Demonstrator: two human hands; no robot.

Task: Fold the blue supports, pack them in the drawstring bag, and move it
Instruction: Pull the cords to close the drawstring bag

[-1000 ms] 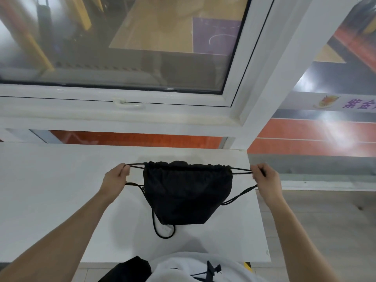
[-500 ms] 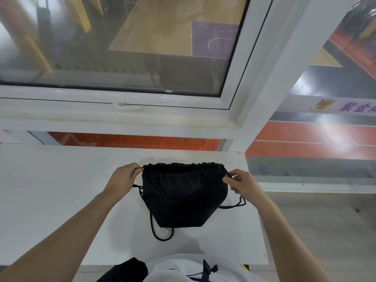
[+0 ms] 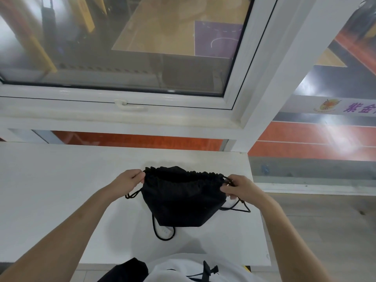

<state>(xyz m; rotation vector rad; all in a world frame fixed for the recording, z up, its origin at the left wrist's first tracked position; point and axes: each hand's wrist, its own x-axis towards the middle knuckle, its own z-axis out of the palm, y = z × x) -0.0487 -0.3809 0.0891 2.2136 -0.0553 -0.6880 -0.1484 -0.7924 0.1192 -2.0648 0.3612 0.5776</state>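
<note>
Gripping the gathered mouth of the black drawstring bag, the left hand and right hand each pinch one top corner, the bag resting on the white worktop. No blue supports show; presumably they are packed. Cinching seems underway; next likely comes lifting it away, loose cords trailing.

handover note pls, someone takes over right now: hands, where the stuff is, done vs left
Left hand: pinching the left corner of the drawstring bag at its mouth.
Right hand: pinching the right corner.
Bag: on the white table, near its right end, mouth gathered but slightly open, cords slack.
Blue supports: none visible; presumably inside, cannot confirm.
Left: cinch the mouth shut if needed, move the bag.
</note>
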